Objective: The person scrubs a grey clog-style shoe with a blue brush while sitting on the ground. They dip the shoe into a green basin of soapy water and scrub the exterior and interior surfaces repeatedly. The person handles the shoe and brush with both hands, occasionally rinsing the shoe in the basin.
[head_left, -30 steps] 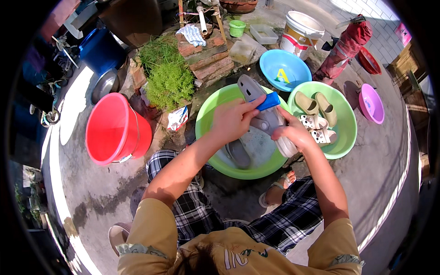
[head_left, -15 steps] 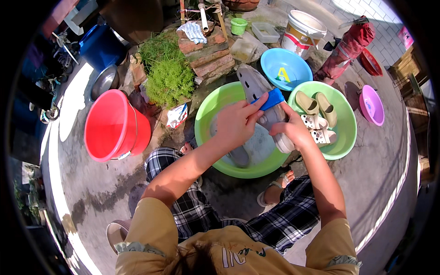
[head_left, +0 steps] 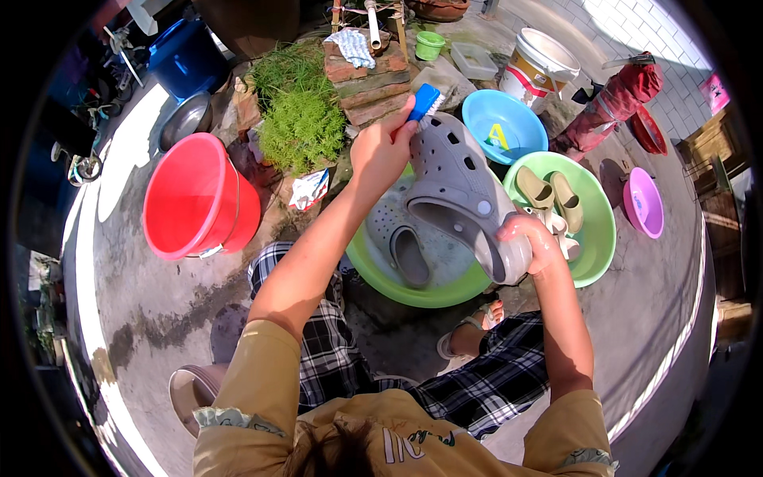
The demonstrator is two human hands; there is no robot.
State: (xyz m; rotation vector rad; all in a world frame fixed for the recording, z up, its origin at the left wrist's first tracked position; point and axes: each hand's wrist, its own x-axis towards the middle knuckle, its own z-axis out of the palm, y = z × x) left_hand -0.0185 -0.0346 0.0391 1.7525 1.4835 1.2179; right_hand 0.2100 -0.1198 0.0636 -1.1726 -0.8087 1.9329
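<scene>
My left hand is closed around a blue scrubbing brush with white bristles. The brush is at the toe end of a grey clog with holes in its upper. My right hand grips that clog by its heel and holds it tilted, with its upper and opening showing. Below it, a second grey clog lies in sudsy water in a green basin. To the right, a lighter green basin contains olive clogs and white patterned ones, partly hidden by my right hand.
A red bucket stands on the left, near a crumpled packet and green plants. Beyond the basins are stacked bricks, a blue basin and a white bucket. A purple basin sits at the right.
The grey clog has been turned so its upper and opening face me. My left hand and the brush moved left and up to its toe; my right hand now grips the heel.
</scene>
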